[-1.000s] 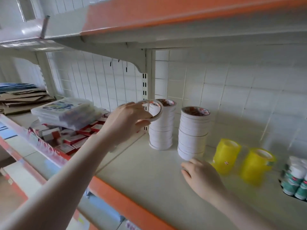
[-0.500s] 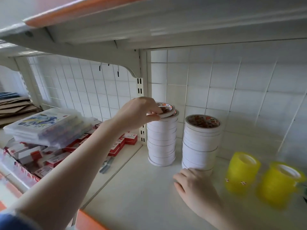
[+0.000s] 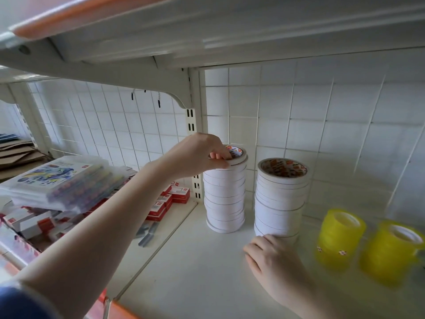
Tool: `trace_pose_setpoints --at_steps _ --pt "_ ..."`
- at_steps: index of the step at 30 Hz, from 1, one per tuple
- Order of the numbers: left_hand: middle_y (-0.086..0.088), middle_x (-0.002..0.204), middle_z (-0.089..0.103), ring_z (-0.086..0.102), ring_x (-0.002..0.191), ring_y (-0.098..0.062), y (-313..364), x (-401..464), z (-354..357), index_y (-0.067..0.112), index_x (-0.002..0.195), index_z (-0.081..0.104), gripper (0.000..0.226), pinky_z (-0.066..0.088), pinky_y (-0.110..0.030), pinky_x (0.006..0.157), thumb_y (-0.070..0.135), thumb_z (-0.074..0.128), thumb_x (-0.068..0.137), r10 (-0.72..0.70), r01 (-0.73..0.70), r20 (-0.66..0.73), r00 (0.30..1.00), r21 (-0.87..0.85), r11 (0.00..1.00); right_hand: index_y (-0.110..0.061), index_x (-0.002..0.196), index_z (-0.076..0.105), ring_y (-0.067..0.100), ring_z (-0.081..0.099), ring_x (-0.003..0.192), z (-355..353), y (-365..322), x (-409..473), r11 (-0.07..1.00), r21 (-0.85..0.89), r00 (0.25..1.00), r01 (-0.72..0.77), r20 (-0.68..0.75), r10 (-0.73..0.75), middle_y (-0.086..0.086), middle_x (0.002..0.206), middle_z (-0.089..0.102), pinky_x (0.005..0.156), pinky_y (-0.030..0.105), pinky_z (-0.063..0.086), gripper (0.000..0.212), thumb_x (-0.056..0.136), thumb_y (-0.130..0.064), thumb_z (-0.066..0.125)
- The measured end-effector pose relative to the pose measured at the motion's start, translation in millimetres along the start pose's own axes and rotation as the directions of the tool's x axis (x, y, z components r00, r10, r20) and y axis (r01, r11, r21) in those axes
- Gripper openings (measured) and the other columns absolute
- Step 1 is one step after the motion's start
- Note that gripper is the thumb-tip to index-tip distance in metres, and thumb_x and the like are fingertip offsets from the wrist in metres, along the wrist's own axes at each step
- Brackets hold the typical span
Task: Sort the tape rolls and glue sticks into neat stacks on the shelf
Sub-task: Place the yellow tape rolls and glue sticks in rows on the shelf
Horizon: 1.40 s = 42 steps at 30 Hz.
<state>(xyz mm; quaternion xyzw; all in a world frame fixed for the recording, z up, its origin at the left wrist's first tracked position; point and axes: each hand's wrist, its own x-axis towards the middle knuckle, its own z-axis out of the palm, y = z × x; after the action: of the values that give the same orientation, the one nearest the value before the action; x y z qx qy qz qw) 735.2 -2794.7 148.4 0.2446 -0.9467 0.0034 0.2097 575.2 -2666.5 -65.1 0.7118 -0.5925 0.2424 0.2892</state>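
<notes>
Two stacks of white tape rolls stand on the cream shelf (image 3: 195, 268) near the back wall. My left hand (image 3: 197, 155) pinches the top white tape roll (image 3: 238, 155), which lies on the left stack (image 3: 225, 199). My right hand (image 3: 273, 261) rests palm down on the shelf, fingertips touching the base of the right stack (image 3: 279, 199). To the right stand two yellow tape stacks, one (image 3: 338, 238) nearer the white rolls and another (image 3: 391, 254) by the frame edge. No glue sticks show.
A metal upright (image 3: 192, 143) divides the shelf. Left of it lie red and white boxes (image 3: 161, 203), clear packs of coloured pens (image 3: 62, 180) and grey staple strips (image 3: 147, 233). An upper shelf (image 3: 207, 26) hangs close overhead. The shelf's orange front edge (image 3: 119, 309) is near me.
My left hand carried the white roll from mid-air onto the left stack and set it flat on top. My right hand slid forward to the base of the right stack.
</notes>
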Motion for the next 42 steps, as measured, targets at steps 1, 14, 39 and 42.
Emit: trace_pose_setpoints --at_steps 1,14,39,42 --pt "0.005 0.089 0.064 0.054 0.076 -0.006 1 0 0 0.023 0.101 0.071 0.017 0.042 -0.016 0.070 0.028 0.066 0.085 0.000 0.000 0.002 1.000 -0.002 1.000 -0.022 0.060 0.053 0.017 0.049 0.058 0 0 0 1.000 -0.001 1.000 -0.001 -0.003 0.001 -0.006 0.061 0.049 0.052 0.030 0.041 0.023 0.081 -0.024 0.044" --pt "0.005 0.086 0.064 0.059 0.079 -0.013 12 3 2 0.026 0.098 0.073 0.016 0.048 -0.033 0.077 0.030 0.065 0.085 -0.037 0.034 -0.037 0.999 -0.055 0.998 -0.023 0.060 0.056 0.016 0.049 0.057 -1 0 -1 1.000 0.013 1.000 0.011 -0.013 -0.011 -0.007 0.061 0.050 0.052 0.029 0.043 0.025 0.081 -0.023 0.042" --pt "0.002 0.104 0.062 0.053 0.097 -0.016 26 -22 8 0.022 0.115 0.064 0.029 0.048 -0.036 0.083 0.024 0.063 0.086 -0.064 0.076 -0.198 0.978 0.054 0.996 -0.024 0.053 0.054 0.013 0.052 0.052 -30 -3 -10 0.998 -0.068 0.995 -0.009 0.095 0.016 -0.006 0.055 0.050 0.045 0.025 0.039 0.021 0.074 -0.026 0.050" --pt "-0.004 0.103 0.063 0.055 0.098 -0.026 36 -48 17 0.016 0.110 0.066 0.027 0.048 -0.039 0.077 0.020 0.065 0.084 -0.068 0.101 -0.385 0.921 0.066 0.993 -0.022 0.053 0.054 0.017 0.054 0.051 -54 -3 -25 0.989 -0.127 0.987 -0.073 0.132 0.089 -0.004 0.054 0.051 0.043 0.024 0.040 0.022 0.063 -0.021 0.074"
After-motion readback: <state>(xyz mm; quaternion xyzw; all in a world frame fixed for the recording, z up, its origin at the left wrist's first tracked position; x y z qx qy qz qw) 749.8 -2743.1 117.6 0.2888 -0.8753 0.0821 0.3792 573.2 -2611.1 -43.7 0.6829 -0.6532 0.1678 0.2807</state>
